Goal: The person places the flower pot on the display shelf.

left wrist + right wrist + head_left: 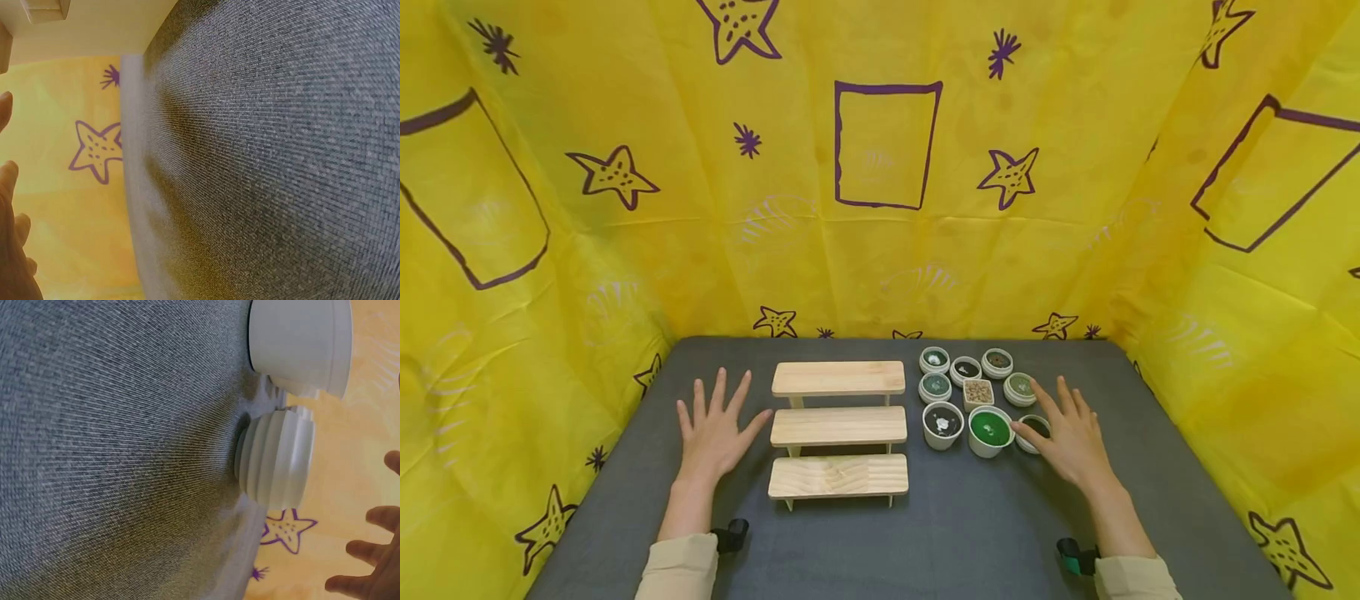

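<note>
My left hand (713, 440) is spread flat with straight fingers, left of a set of three stepped wooden display shelves (839, 427); its thumb points at the middle shelf. My right hand (1071, 440) is also spread, holding nothing, beside a group of small white pots. Its thumb tip overlaps a dark-filled pot (1034, 432), and its index finger reaches the rim of a grey-green pot (1020, 388). Left of the thumb stands a pot of bright green (990, 431). In the right wrist view, a ribbed white pot (275, 459) sits near the fingers (369, 553).
Behind the green pot are a square dish of beige bits (978, 393), a dark grey pot (942, 423) and several smaller pots. Everything stands on a dark grey tabletop (970, 533). Yellow cloth (880, 275) with starfish drawings hangs at the back and both sides.
</note>
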Tool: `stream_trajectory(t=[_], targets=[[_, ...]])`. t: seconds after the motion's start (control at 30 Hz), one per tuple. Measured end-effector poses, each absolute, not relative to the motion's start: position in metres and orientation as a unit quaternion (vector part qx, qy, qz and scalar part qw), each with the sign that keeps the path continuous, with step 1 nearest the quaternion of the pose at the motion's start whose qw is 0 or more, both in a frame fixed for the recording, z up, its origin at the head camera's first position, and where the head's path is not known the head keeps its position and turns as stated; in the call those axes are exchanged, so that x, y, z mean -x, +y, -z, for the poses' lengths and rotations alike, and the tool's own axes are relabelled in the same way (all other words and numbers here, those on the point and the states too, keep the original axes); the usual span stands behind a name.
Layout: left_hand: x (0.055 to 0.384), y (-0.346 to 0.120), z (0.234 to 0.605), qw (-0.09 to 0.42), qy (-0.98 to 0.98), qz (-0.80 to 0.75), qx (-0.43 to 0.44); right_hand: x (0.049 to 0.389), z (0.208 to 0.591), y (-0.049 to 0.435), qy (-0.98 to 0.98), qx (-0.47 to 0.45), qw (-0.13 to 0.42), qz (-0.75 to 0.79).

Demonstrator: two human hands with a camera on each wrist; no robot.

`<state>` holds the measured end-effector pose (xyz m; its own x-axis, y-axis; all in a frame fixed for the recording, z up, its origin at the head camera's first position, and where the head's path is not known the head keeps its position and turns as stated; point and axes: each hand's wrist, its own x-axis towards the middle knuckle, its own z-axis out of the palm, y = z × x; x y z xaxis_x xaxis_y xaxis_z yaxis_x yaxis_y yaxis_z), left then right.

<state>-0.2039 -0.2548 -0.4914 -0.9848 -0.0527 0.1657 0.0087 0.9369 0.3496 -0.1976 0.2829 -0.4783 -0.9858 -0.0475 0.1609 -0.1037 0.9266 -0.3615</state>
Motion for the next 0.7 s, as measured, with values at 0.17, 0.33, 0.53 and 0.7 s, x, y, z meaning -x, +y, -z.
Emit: stream_trajectory(t=[0.17,0.33,0.53,0.7], targets=[[0.2045,-0.2536,0.4908,0.084,-0.98,0.18,-0.009,0.1972,0.4809,0.2837,-0.978,-0.037,0.08,-0.187],[0.2045,-0.2548,0.4888,0.087,-0.979,0.186,-0.008,0.1985,0.4812,0.2835,-0.978,-0.038,0.085,-0.186],[0.203,-0.2558,0.4884,0.085,-0.976,0.198,-0.009,0.1983,0.4796,0.2863,-0.977,-0.042,0.085,-0.19],[0.2017,-0.2554,0.4885,0.072,-0.969,0.235,-0.007,0.1984,0.479,0.2889,-0.975,-0.045,0.09,-0.199]])
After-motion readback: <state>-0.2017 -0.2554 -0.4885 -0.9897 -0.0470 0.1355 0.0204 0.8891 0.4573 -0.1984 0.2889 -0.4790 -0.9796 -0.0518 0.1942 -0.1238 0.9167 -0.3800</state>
